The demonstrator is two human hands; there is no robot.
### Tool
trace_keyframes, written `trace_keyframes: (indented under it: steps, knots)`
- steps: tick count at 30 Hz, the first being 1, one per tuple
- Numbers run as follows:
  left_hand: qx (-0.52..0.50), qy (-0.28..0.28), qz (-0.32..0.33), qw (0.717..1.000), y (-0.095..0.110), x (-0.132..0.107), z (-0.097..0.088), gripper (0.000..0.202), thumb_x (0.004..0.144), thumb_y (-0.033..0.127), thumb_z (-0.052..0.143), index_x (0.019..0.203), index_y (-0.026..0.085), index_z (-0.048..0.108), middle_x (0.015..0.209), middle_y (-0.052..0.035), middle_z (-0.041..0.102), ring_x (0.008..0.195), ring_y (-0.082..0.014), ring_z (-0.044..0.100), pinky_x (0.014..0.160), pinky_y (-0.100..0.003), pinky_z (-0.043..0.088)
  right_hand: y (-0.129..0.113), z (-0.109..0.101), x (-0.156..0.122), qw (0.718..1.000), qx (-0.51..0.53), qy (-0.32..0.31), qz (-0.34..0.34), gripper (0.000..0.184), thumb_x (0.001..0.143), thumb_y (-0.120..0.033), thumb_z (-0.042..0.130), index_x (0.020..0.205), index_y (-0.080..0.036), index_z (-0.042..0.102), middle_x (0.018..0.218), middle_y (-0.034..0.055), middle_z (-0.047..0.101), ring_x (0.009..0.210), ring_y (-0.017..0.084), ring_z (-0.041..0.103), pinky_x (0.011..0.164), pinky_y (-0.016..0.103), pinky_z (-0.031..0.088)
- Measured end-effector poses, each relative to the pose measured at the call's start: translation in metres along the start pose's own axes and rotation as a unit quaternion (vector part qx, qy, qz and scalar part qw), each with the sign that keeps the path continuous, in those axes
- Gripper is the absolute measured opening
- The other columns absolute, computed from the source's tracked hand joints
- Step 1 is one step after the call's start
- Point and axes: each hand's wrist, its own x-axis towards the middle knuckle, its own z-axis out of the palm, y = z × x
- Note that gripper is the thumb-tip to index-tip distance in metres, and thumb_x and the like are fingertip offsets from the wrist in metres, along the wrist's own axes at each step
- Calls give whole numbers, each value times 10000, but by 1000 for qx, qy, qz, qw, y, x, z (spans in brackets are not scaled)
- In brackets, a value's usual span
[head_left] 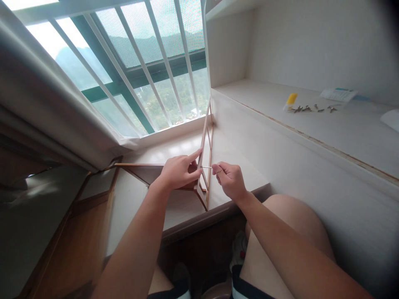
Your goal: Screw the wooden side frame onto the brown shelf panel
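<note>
A wooden frame (209,143) with slim brown edges stands on the pale window ledge, joined to a flat wooden panel (141,171) that reaches left. My left hand (177,171) grips the corner where the two meet, index finger stretched along the frame's upright. From the right, my right hand (229,177) pinches a thin metal hex key (207,167). Its straight shaft points left and meets the frame's side close to my left fingertips. The other end of the key is hidden in my fingers.
Several screws (307,109) lie on the white shelf (268,101) at right, near a yellow-capped item (291,101) and a clear plastic bag (338,94). A barred window (149,62) is ahead, a curtain (59,83) at left. My legs are below the ledge's front edge.
</note>
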Motion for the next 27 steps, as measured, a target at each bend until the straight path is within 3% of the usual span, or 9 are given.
trace_keyframes:
  steps: [5, 20, 27]
  knots:
    - [1, -2, -4, 1000, 1, 0, -1, 661, 848, 465, 452, 1480, 329, 317, 901, 13, 695, 806, -193, 624, 656, -264, 373, 1, 1, 0, 1000, -4, 6, 9, 436, 952, -479, 466, 646, -183, 557, 443, -34, 424, 430, 107, 395, 471, 248, 316]
    - [-1, 3, 4, 1000, -1, 0, 1, 683, 853, 460, 451, 1499, 339, 264, 899, 18, 690, 791, -190, 615, 646, -263, 360, -1, -2, 0, 996, -70, -6, -63, 369, 972, -407, 448, 675, -194, 502, 543, -16, 480, 505, 118, 437, 531, 251, 346]
    - [3, -1, -2, 1000, 0, 0, 0, 677, 850, 481, 454, 1489, 323, 297, 880, 8, 686, 801, -197, 619, 634, -262, 351, -1, -6, 1, 999, 13, 39, 0, 421, 981, -438, 418, 633, -203, 444, 495, -34, 405, 467, 115, 384, 484, 253, 309]
